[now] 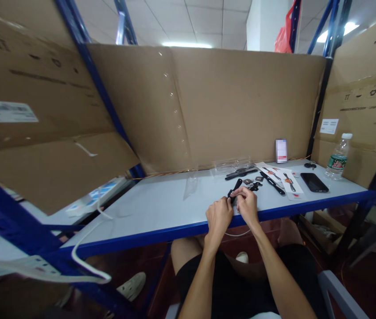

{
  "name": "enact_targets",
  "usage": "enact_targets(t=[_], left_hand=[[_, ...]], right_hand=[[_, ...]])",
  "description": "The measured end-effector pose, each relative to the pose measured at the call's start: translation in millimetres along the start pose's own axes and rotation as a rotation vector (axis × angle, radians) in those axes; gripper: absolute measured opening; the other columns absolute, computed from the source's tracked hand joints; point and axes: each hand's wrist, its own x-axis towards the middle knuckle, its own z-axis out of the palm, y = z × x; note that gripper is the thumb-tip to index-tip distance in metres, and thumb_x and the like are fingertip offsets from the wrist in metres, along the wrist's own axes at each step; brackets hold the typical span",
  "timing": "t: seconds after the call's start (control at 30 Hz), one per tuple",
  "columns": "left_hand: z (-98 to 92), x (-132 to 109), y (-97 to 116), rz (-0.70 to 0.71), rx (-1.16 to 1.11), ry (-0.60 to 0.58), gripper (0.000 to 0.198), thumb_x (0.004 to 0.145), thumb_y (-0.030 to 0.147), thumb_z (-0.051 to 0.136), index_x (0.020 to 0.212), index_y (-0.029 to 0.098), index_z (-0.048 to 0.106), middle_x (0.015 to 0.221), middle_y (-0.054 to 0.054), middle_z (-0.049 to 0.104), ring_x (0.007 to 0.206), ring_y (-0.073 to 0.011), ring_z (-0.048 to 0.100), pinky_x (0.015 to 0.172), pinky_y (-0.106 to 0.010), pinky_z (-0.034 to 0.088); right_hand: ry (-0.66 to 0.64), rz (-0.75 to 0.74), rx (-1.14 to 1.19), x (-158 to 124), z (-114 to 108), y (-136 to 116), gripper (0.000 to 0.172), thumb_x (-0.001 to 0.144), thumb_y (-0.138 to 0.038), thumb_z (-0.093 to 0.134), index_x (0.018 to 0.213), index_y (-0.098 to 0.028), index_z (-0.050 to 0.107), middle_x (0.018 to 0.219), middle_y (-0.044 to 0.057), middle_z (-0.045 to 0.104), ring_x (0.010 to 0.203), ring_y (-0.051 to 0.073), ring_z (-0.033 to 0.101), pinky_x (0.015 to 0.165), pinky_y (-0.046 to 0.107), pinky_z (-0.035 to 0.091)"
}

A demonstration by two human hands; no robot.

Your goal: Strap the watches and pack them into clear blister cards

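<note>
Near the front edge of the white table, my left hand (219, 214) is closed around the lower end of a black strap-like piece (238, 184). My right hand (246, 204) touches the same piece from the right, its fingers bent and pinched on it. The upper end of the piece sticks out above both hands. Just right of it lie small black parts (256, 186) and small brownish squares (259, 178). Behind are more long black pieces (241, 172), and to the right another black strap-like piece (272, 183) lies beside printed cards (290, 182).
Clear plastic bags (191, 184) lie left of the parts. On the right are a black phone (314, 182), a water bottle (338, 157) and a small dark object (310, 165). An upright phone (281, 151) leans at the cardboard wall (234, 106). The blue table edge (181, 231) runs in front.
</note>
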Motion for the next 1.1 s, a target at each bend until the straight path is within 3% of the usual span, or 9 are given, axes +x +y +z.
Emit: enact_targets(t=[0.17,0.27,0.53,0.83,1.1], left_hand=[[-0.5,0.1,0.6,-0.005,0.004,-0.007,0.044,0.106,0.035,0.033,0.109,0.018,0.074,0.106,-0.017,0.077,0.1,-0.0309,0.073,0.077,-0.035,0.046],[-0.6,-0.1,0.7,-0.007,0.013,-0.012,0.045,0.106,0.035,0.033,0.109,0.018,0.075,0.106,-0.018,0.077,0.1,-0.0311,0.073,0.077,-0.035,0.046],[-2.7,-2.0,1.5,0.011,0.022,-0.005,0.046,0.106,0.035,0.032,0.108,0.018,0.075,0.105,-0.018,0.077,0.099,-0.0313,0.073,0.079,-0.036,0.047],[-1.4,-0.7,0.8,0.012,0.024,-0.011,0.048,0.106,0.034,0.031,0.108,0.016,0.075,0.106,-0.019,0.077,0.099,-0.0312,0.073,0.08,-0.036,0.047],[0.2,0.1,0.8,0.019,0.038,-0.005,0.048,0.106,0.035,0.032,0.109,0.016,0.075,0.105,-0.019,0.077,0.099,-0.0311,0.073,0.078,-0.035,0.047]], right_hand=[[0.072,-0.012,-0.152,0.8,1.3,3.0,0.016,0.074,-0.021,0.043,0.074,-0.022,0.059,0.075,0.004,0.073,0.057,0.018,0.064,0.053,0.025,0.046],[0.077,-0.036,-0.212,0.0,1.2,3.6,0.018,0.075,-0.019,0.042,0.077,-0.023,0.059,0.081,0.004,0.075,0.062,0.018,0.066,0.056,0.025,0.048],[0.04,-0.08,-0.183,-3.2,0.8,0.8,0.026,0.081,-0.021,0.041,0.086,-0.022,0.067,0.087,0.003,0.076,0.055,0.016,0.062,0.056,0.026,0.049],[0.037,-0.092,-0.218,-4.2,1.5,1.0,0.021,0.076,-0.018,0.042,0.073,-0.023,0.062,0.076,0.003,0.073,0.068,0.019,0.067,0.061,0.026,0.05],[0.067,-0.069,-0.269,-2.5,1.5,2.3,0.02,0.077,-0.016,0.042,0.077,-0.024,0.061,0.081,0.004,0.074,0.069,0.021,0.068,0.062,0.028,0.05]])
